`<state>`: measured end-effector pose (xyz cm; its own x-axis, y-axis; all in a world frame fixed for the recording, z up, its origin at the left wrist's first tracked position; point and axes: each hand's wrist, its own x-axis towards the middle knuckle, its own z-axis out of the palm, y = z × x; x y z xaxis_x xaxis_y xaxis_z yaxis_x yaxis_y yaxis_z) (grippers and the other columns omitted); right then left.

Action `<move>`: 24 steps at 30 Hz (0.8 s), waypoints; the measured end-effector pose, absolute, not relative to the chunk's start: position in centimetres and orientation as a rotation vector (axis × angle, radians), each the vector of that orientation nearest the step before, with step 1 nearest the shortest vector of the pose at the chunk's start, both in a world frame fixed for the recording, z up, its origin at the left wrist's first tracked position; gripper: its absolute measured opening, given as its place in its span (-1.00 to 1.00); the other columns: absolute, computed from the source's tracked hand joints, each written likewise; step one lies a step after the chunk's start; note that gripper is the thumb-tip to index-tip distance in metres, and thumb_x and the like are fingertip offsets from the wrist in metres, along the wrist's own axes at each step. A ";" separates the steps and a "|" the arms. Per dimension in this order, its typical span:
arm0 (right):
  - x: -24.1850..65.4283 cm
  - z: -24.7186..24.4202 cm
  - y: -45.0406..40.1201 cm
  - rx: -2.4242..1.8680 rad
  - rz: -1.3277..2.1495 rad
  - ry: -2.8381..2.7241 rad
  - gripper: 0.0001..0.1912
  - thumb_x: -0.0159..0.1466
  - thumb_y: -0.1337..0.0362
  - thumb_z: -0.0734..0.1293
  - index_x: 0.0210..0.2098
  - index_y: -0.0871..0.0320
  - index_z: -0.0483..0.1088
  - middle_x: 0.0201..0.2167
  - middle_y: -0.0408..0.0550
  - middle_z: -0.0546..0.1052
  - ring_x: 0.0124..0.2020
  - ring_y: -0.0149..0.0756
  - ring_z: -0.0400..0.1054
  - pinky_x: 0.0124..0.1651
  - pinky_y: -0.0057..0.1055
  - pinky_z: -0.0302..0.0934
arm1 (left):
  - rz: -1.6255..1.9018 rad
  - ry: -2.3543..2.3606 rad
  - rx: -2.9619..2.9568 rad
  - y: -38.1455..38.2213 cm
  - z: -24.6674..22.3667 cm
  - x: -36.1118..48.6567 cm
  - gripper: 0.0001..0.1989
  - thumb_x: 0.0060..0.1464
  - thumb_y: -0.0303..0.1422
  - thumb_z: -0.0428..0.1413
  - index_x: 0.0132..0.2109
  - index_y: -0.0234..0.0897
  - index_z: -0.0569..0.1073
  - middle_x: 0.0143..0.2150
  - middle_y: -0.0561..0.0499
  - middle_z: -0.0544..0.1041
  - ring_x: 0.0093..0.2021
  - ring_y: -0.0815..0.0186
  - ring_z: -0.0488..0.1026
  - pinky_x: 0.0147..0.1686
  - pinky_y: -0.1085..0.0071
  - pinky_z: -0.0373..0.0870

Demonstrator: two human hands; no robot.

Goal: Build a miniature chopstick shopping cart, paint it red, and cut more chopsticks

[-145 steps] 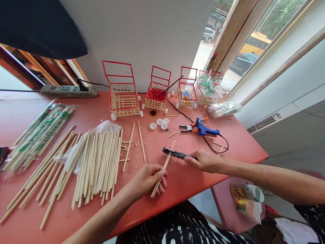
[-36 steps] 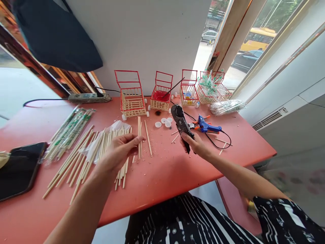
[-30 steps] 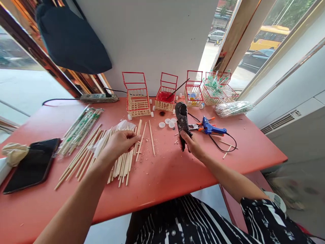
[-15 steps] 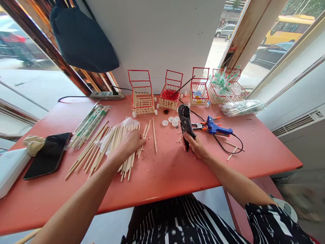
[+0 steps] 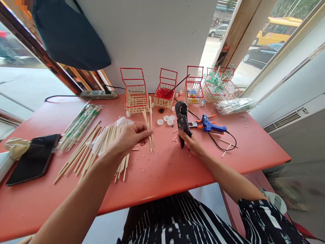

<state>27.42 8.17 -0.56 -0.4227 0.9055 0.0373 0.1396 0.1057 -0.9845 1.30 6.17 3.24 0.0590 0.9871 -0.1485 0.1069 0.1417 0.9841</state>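
Note:
Between the thumb and fingers of my left hand [image 5: 139, 135] are a few thin wooden sticks [image 5: 151, 118], held nearly upright above the table. Beneath that forearm lies a loose pile of similar wooden sticks [image 5: 124, 167], partly on a white plastic wrapper [image 5: 98, 144]. My right hand [image 5: 190, 140] is wrapped round the handles of a black hand cutter [image 5: 182, 117], its head pointing up. White bottle caps [image 5: 166, 118] and small stick crumbs lie between the two hands.
Small stick-built carts with red trim [image 5: 137, 101] line the wall. A blue glue gun [image 5: 213, 127] and its cord lie right of the cutter. Wrapped chopsticks [image 5: 81, 127], a phone [image 5: 35, 159] and a power strip [image 5: 99, 95] are at left.
My left hand has moved right and lifted a few sticks off the table, including from where a single stick lay. My right hand still holds the cutter. The view has shifted slightly.

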 end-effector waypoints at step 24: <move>25.2 1.3 8.2 -1.002 0.925 -1.832 -0.62 0.37 -0.01 0.30 -0.13 0.14 0.61 -0.39 -0.09 0.54 -0.35 -0.27 0.40 -0.23 -0.39 0.26 | 1.163 1.585 1.726 3.8 0.7 5.9 -0.71 0.17 -0.10 0.14 -0.39 -0.20 0.42 -0.49 0.06 0.40 -0.45 0.30 0.33 -0.38 0.40 0.20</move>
